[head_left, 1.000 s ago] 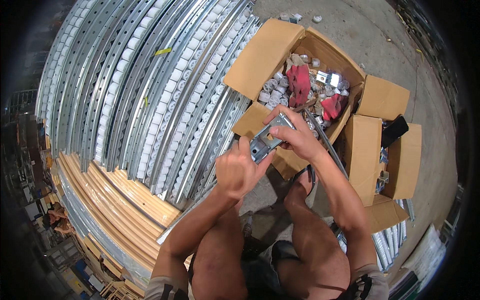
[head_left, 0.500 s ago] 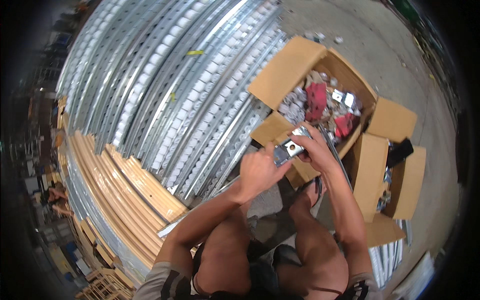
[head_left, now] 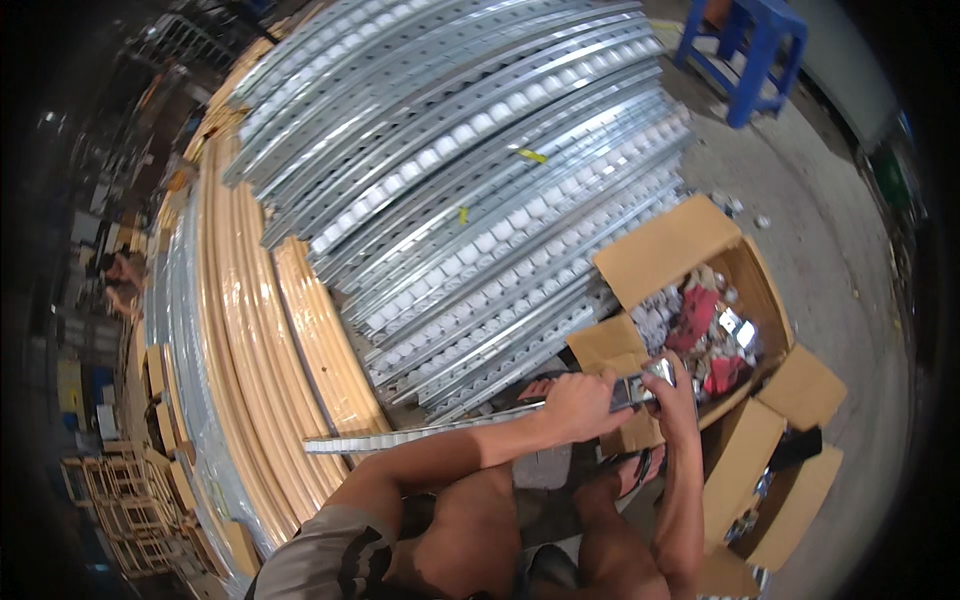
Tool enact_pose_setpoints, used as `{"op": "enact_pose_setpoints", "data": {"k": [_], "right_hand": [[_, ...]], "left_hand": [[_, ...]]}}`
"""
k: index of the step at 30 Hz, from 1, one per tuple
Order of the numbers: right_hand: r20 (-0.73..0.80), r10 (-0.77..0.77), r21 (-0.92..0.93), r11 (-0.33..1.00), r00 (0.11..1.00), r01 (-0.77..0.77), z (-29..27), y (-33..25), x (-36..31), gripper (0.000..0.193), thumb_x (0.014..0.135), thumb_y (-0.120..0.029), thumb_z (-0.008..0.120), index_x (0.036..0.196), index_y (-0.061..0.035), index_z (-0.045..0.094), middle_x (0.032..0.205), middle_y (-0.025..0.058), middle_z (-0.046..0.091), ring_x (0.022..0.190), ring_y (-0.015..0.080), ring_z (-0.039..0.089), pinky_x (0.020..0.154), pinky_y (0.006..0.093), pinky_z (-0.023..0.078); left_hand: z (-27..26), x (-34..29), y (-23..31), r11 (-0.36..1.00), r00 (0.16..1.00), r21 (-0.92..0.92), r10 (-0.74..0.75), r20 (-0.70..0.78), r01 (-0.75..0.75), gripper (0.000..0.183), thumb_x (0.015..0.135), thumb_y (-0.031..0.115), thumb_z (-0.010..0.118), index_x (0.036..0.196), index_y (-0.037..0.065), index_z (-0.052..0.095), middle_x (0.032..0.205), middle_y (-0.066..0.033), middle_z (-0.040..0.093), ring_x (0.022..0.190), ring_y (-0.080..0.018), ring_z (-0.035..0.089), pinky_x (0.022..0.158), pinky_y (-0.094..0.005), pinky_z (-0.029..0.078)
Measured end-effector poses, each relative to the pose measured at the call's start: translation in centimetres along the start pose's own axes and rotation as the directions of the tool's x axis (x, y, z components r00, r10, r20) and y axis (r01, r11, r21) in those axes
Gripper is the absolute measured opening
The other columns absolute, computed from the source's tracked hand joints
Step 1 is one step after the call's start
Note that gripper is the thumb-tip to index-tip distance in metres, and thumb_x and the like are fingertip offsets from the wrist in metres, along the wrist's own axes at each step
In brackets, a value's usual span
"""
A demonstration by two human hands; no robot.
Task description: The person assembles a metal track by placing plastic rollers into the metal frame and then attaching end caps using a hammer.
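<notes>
Both hands meet in front of my knees at a silver metal bracket (head_left: 630, 388). My left hand (head_left: 580, 408) is closed round its left end, and my right hand (head_left: 677, 395) grips the right end with the thumb on top. A narrow roller rail (head_left: 370, 442) with white rollers runs under my left forearm toward the left hand; whether it joins the bracket is hidden. Just beyond my right hand stands an open cardboard box (head_left: 668, 248) holding white rollers, red pieces and shiny metal parts.
Ahead lies a wide stack of metal roller rails (head_left: 480, 185). Long tan pipes (head_left: 240, 330) in clear plastic fill the left. A second open box (head_left: 735, 470) with small metal parts and a black item (head_left: 797, 447) is at the right. A blue stool (head_left: 755, 60) stands far right.
The view has swung, so the rails and boxes sit lower and farther right. Both hands keep hold of the bracket, which now shows less of its flat face.
</notes>
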State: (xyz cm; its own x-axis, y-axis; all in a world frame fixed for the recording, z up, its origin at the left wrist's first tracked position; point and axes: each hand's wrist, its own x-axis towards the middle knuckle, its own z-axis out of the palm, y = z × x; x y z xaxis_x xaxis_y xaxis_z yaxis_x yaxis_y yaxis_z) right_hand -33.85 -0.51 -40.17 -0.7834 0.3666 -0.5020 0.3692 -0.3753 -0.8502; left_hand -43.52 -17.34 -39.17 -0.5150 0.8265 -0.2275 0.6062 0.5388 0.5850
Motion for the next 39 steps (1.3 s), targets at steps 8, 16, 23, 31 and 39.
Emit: {"op": "enact_pose_setpoints", "data": {"k": [8, 16, 23, 31, 39], "right_hand": [[0.001, -0.003, 0.138, 0.990, 1.000, 0.002, -0.2, 0.8, 0.1, 0.027, 0.084, -0.029, 0.065, 0.101, -0.0101, 0.056, 0.074, -0.0015, 0.055, 0.051, 0.0050, 0.048, 0.038, 0.0200, 0.029], [-0.006, -0.060, 0.146, 0.987, 0.998, 0.060, 0.5, -0.1, 0.0, 0.029, 0.081, -0.032, 0.064, 0.097, -0.0083, 0.056, 0.072, -0.0002, 0.053, 0.048, 0.0066, 0.046, 0.036, 0.0205, 0.025], [-0.052, -0.080, 0.112, 0.990, 0.995, 0.085, 1.2, -0.2, 0.4, 0.031, 0.081, -0.034, 0.063, 0.098, -0.0085, 0.056, 0.073, -0.0007, 0.052, 0.049, 0.0052, 0.045, 0.037, 0.0193, 0.025], [-0.080, -0.117, 0.113, 0.986, 0.990, 0.126, 1.1, -0.3, 0.4, 0.034, 0.082, -0.037, 0.064, 0.101, -0.0093, 0.058, 0.074, -0.0012, 0.052, 0.051, 0.0060, 0.049, 0.037, 0.0195, 0.027], [0.092, -0.122, 0.291, 0.952, 0.988, 0.090, -0.8, 1.6, 1.3, 0.030, 0.091, -0.033, 0.063, 0.111, -0.0106, 0.059, 0.099, 0.0009, 0.062, 0.091, 0.0144, 0.062, 0.077, 0.0318, 0.054]], "left_hand": [[-1.7, -0.7, 0.8, 0.999, 0.999, -0.039, -0.010, -0.031, 0.009, 0.064, 0.082, 0.055, 0.069, 0.096, -0.006, 0.056, 0.074, -0.0245, 0.067, 0.062, -0.0408, 0.068, 0.056, -0.0485, 0.053], [-2.2, -1.0, 1.0, 0.977, 0.999, -0.207, -0.046, -0.020, 0.041, 0.064, 0.083, 0.056, 0.071, 0.125, 0.010, 0.055, 0.084, -0.0209, 0.067, 0.080, -0.0429, 0.068, 0.070, -0.0513, 0.051], [-2.7, -0.8, 0.9, 0.981, 0.999, -0.190, -0.052, -0.004, 0.050, 0.064, 0.084, 0.054, 0.071, 0.124, 0.008, 0.055, 0.084, -0.0210, 0.067, 0.080, -0.0438, 0.067, 0.070, -0.0516, 0.051], [-2.5, 0.0, 0.5, 0.980, 0.999, -0.195, 0.029, -0.046, -0.037, 0.062, 0.084, 0.051, 0.072, 0.121, 0.005, 0.054, 0.079, -0.0205, 0.067, 0.078, -0.0423, 0.068, 0.068, -0.0510, 0.052], [-0.6, 0.2, -0.6, 0.959, 0.984, -0.261, 0.068, -0.163, -0.110, 0.058, 0.071, 0.032, 0.078, 0.114, 0.000, 0.056, 0.080, -0.0213, 0.068, 0.079, -0.0424, 0.068, 0.069, -0.0503, 0.053]]}}
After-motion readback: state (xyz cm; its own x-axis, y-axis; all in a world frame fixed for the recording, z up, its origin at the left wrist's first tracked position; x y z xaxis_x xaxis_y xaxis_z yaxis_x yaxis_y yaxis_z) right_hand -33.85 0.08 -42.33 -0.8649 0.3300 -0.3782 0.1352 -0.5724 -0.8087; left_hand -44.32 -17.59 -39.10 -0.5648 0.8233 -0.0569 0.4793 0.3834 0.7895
